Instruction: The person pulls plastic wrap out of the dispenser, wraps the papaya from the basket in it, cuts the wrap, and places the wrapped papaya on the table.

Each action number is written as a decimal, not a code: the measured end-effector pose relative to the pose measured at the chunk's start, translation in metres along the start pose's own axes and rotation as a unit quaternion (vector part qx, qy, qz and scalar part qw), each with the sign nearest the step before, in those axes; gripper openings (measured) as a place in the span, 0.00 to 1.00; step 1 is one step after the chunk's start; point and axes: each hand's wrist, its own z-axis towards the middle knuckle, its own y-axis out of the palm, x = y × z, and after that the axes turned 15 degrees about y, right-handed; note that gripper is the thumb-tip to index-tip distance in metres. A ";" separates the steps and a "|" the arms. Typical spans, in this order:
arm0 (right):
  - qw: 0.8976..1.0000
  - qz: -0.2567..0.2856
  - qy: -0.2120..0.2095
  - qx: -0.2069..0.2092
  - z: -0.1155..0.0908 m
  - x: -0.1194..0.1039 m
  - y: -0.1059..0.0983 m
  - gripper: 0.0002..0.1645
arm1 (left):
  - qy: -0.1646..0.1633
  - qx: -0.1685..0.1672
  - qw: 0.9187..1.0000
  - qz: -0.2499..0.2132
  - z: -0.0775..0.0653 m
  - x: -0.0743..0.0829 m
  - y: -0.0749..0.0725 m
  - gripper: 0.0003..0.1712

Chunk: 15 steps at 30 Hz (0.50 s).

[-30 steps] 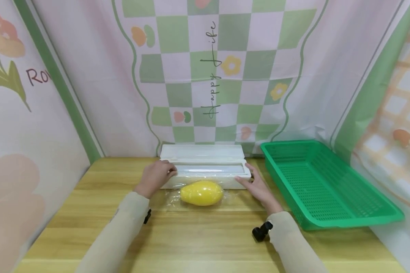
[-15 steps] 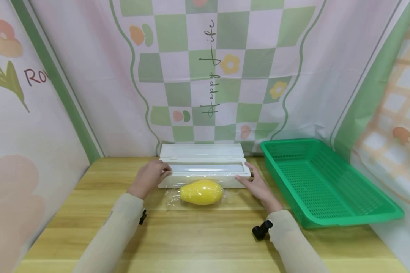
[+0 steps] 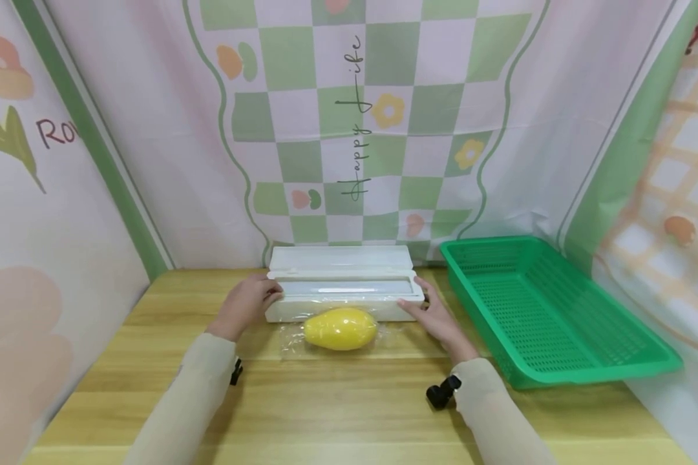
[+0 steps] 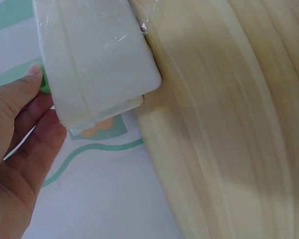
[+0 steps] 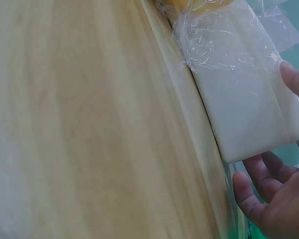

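Two grips: left grip [image 3: 243,307] pinching one green tab [image 4: 44,84] at one white box [image 3: 285,312]; right grip [image 3: 439,321] clamped on its end. One film-covered yellow fruit [image 3: 341,329]; one green basket [image 3: 596,374].

Plain white box [image 3: 341,274] between left hand [image 3: 244,306] and right hand [image 3: 436,316], green tab [image 4: 45,84] at left hand, yellow fruit [image 3: 340,329] between both, solid green basket [image 3: 535,316] right of right hand, green-and-white checked cloth [image 3: 380,155] beyond.

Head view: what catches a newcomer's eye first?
Likely the bright yellow fruit in clear film, before the open white box. Next, the big green basket at the right. Then the left hand and right hand, at the box's two ends.
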 end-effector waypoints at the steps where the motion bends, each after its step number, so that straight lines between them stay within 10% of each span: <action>1: 1.000 0.000 0.002 0.000 0.000 0.000 0.000 0.57 | -0.002 -0.002 1.000 -0.003 -0.001 0.000 0.000 0.06; 15: 1.000 0.003 0.000 -0.007 0.000 0.000 0.000 0.57 | -0.009 -0.005 0.999 -0.045 -0.006 -0.007 -0.002 0.05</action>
